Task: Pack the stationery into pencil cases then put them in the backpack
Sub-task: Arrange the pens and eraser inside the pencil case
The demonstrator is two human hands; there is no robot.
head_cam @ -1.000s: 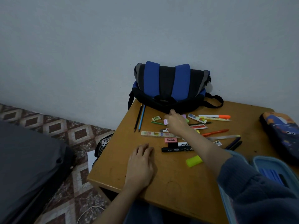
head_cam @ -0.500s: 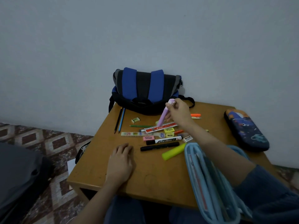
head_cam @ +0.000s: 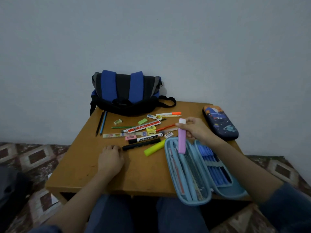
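- Pinching the pink highlighter (head_cam: 182, 140) near its white cap with the fingertips of the right hand (head_cam: 196, 130), and letting it hang almost upright.
- Hovering its lower end above the light blue pencil case (head_cam: 196, 201), which is lying open at the near right of the table (head_cam: 84, 165). More exactly, hovering over the far part of the left half; not being able to tell whether the tip is touching the lining.
- Resting the left hand (head_cam: 110, 159) palm down on the table, at the left of the case, relaxed and grasping nothing, with its fingertips just beside the end of the black marker (head_cam: 141, 144).
- Judging the step in hand as laying this highlighter into the left half, beside the pens lying there.
- Advising to tilt it first until it is lying along the length of the case, then to lower it flat. Dropping it upright is risking a bounce out onto the table.
- Advising not to set it on the middle ridge between the two halves, so as not to be blocking the closing later.
- Advising to bring the left hand to the near rim, because the case is hanging partly over the table edge and is probably tipping easily.
- Leaving much for later: the yellow highlighter (head_cam: 154, 147), erasers, rulers and pencils scattered between the case and the backpack (head_cam: 124, 93) at the far side, and the dark pencil case (head_cam: 220, 121) lying closed at the far right.
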